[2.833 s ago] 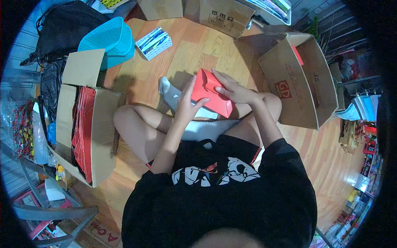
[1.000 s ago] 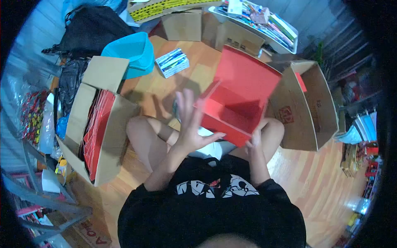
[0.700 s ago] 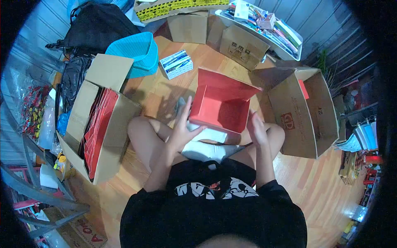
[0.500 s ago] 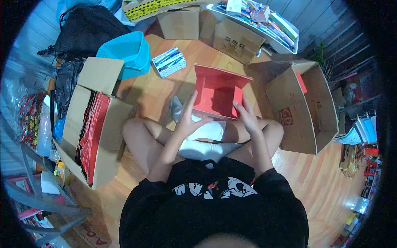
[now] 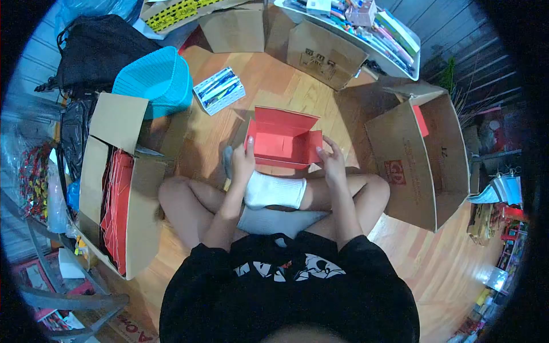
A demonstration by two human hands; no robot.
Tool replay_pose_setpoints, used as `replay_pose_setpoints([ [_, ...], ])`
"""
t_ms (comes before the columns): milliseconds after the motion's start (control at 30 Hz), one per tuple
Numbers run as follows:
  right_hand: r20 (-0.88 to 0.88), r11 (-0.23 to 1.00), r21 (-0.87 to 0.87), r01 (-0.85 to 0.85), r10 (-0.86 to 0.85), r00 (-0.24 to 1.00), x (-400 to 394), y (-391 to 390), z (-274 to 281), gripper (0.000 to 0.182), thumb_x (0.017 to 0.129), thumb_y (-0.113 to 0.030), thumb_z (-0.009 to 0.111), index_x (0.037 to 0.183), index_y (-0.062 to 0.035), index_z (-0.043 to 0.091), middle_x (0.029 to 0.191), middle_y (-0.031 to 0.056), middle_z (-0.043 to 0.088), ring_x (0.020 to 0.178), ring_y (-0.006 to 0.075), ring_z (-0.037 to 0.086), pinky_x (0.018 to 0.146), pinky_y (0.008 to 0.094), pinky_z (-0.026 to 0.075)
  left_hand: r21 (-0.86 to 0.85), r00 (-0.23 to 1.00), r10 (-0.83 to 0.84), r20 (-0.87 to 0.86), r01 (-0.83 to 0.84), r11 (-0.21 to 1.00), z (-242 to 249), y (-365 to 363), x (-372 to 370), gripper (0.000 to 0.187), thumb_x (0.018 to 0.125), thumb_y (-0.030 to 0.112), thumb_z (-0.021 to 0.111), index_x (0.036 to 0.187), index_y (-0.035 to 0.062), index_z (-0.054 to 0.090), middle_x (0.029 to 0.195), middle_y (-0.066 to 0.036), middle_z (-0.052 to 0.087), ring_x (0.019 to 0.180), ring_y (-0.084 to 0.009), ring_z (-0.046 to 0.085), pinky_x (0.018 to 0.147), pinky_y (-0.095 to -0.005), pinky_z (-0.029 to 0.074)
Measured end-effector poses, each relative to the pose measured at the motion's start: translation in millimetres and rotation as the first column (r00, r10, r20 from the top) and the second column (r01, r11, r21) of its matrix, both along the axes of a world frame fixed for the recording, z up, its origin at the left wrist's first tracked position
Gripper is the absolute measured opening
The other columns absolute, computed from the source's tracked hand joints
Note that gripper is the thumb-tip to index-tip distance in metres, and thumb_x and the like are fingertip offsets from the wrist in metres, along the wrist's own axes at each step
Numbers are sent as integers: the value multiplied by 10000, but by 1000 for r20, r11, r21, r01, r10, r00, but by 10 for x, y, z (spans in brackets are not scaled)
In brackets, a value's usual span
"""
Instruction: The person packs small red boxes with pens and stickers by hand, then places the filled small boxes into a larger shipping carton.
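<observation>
An open red box (image 5: 280,143) sits just beyond my crossed legs, its long back flap raised and a side flap standing at its right end. Nothing shows inside it. My left hand (image 5: 243,162) grips the box's left end, thumb on the wall. At the right end, my right hand (image 5: 331,158) holds the side flap between thumb and fingers. A white basket of blue and white packs (image 5: 219,91) stands on the floor beyond the box.
On the left, a cardboard carton (image 5: 146,211) holds red folded pieces. Behind it are turquoise baskets (image 5: 154,80) and a black bag (image 5: 106,48). A large carton (image 5: 403,166) stands right; a white tray of pens (image 5: 414,66) is at the back.
The red box has turned slightly and tilted flatter, moving a little left in view. Both hands have shifted with it, the right hand now at the outer edge of the side flap.
</observation>
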State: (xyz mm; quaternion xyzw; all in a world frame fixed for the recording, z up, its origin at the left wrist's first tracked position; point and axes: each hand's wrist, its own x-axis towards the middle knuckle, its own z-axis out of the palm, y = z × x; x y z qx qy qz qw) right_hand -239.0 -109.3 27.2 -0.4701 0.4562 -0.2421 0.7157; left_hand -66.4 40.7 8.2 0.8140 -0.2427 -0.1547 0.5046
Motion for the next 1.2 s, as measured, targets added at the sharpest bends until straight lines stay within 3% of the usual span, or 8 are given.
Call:
replay_pose_setpoints([
  [167,13,995,31,91,-91,996,-44,87,-130,479,818,-95,538,1261,-98,358,807,94,614,671,140,588,542,245,457,15,986,-18,-163,21,1000,-61,31,38,347,866,261,448,1087,0,507,926,-240,574,851,-361,566,716,-384,431],
  [233,-80,996,-81,33,-40,996,-8,106,-117,487,824,-105,529,1273,-90,342,825,121,621,680,183,603,557,261,465,11,982,146,119,-148,989,15,3,-24,428,849,264,474,1192,17,408,1039,-226,537,912,-354,548,761,-373,427],
  [300,-629,698,-608,-379,-133,766,74,169,-98,449,840,-148,503,1258,-61,363,875,191,608,695,305,602,605,334,479,155,954,64,293,-113,981,92,-7,-57,538,820,285,512,1261,40,325,1126,-215,495,1010,-348,493,814,-383,408],
  [567,-885,386,-457,-801,-286,367,314,259,-91,442,843,-353,407,1064,10,529,1010,197,569,871,339,580,677,407,480,575,688,-251,681,-291,764,253,-110,-106,498,825,354,457,1183,8,462,1279,-193,363,1247,-355,182,996,-538,113],
  [733,-972,1,235,-972,10,-235,486,192,180,317,857,-285,391,907,-55,603,873,93,612,870,207,589,648,341,475,967,613,-785,-94,-131,-218,25,-409,121,297,822,263,443,941,82,647,1038,-107,589,1039,-311,482,883,-569,174],
  [867,-997,-28,22,-999,76,-24,371,37,10,337,848,-291,390,866,-34,606,870,129,610,823,252,599,638,371,485,999,592,-805,44,-50,18,-1,-344,287,185,757,189,509,765,88,664,748,-63,644,772,-252,595,742,-427,271],
  [933,-948,269,-155,-951,230,220,319,24,-153,372,843,-308,385,843,-3,598,836,187,597,797,309,589,679,409,481,905,778,-628,18,255,341,136,-256,326,235,763,185,465,823,63,657,898,-142,625,861,-280,585,802,-428,347],
  [1200,-921,199,-174,-964,313,231,332,-104,-85,277,781,-210,415,809,-13,608,794,234,588,772,367,581,682,439,467,774,814,-579,33,346,531,358,-114,300,294,741,247,478,779,-1,631,839,-215,602,825,-338,580,767,-440,413],
])
